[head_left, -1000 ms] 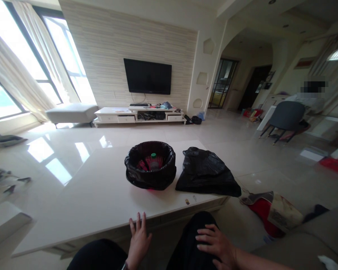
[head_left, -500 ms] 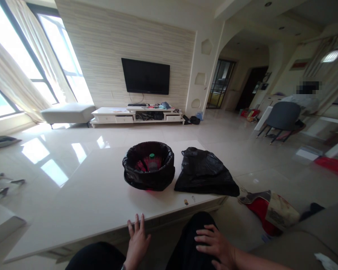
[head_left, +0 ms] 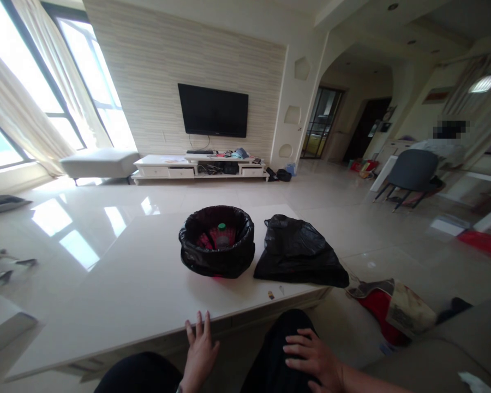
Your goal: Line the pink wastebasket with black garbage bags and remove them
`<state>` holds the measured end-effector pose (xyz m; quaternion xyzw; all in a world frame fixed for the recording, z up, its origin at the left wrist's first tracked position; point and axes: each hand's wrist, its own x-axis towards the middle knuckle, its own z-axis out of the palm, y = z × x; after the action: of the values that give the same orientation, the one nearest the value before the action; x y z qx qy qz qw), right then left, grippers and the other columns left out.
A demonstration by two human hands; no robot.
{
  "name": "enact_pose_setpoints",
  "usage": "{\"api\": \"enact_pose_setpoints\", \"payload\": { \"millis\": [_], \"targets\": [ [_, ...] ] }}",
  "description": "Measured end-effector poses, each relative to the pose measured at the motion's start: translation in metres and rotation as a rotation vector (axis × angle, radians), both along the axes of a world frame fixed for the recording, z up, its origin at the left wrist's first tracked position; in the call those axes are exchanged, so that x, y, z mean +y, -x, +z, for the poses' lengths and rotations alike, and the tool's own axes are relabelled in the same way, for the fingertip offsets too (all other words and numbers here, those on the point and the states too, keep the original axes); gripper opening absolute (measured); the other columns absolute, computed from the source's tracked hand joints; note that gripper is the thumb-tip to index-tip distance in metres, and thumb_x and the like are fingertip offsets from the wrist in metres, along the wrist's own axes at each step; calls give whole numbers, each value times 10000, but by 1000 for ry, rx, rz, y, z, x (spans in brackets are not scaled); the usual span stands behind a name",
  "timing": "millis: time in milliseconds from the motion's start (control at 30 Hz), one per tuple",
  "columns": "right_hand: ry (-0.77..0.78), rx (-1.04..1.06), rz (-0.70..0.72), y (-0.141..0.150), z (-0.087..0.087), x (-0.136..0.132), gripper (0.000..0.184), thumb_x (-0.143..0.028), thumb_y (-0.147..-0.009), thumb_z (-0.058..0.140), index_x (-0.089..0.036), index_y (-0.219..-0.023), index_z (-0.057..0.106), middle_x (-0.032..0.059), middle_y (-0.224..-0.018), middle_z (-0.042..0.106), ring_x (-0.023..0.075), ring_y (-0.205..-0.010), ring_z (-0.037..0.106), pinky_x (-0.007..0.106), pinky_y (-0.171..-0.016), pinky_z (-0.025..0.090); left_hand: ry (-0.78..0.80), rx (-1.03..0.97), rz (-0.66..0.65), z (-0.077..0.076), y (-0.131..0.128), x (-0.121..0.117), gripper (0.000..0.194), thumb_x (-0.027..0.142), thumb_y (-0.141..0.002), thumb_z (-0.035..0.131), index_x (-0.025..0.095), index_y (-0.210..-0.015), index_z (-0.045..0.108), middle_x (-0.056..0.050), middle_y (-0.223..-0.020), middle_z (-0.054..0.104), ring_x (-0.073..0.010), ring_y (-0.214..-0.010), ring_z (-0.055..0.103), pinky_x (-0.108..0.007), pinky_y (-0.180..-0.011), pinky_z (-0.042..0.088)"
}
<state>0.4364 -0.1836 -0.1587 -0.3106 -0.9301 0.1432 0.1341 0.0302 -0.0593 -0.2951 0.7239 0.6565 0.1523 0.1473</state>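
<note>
My left hand [head_left: 201,349] lies with its fingers spread at the near edge of the white table [head_left: 118,289], fingertips at the tabletop and nothing held. My right hand [head_left: 309,352] rests open on my knee in dark trousers. Beyond my left hand stands a trash can [head_left: 216,262] lined with a black plastic bag folded over its rim. Inside it a bottle with a green cap [head_left: 221,234] shows, beside pink-red patterned parts. Just right of the can a second black plastic bag [head_left: 298,254] lies flattened on the table.
Two small scraps [head_left: 270,295] lie near the table's front edge. On the floor at right is a red and beige cloth bag [head_left: 393,308], beside the sofa [head_left: 454,344]. Farther back a person sits on a dark chair [head_left: 413,169]. A television [head_left: 213,111] hangs above a low white cabinet [head_left: 155,169].
</note>
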Motion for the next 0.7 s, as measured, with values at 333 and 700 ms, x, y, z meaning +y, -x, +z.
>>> {"api": "enact_pose_setpoints", "payload": {
  "millis": [333, 700],
  "targets": [
    [-52, 40, 10, 1, -3, 0, 635, -525, -1032, 490, -321, -1633, 468, 96, -1559, 629, 298, -1478, 557, 487, -1212, 353, 31, -29, -7, 8, 1, -1, 834, 116, -910, 560, 43, -1702, 306, -237, -1809, 154, -527, -1632, -152, -634, -1305, 276],
    [22, -34, -6, 0, -3, -1, 652, -510, -1008, 529, -323, -1630, 463, 95, -1586, 605, 319, -1503, 532, 517, -1206, 355, 30, -73, 8, 15, 1, -2, 921, 181, -831, 645, 75, -1693, 335, -238, -1793, 226, -531, -1643, -95, -662, -1293, 283]
  ]
}}
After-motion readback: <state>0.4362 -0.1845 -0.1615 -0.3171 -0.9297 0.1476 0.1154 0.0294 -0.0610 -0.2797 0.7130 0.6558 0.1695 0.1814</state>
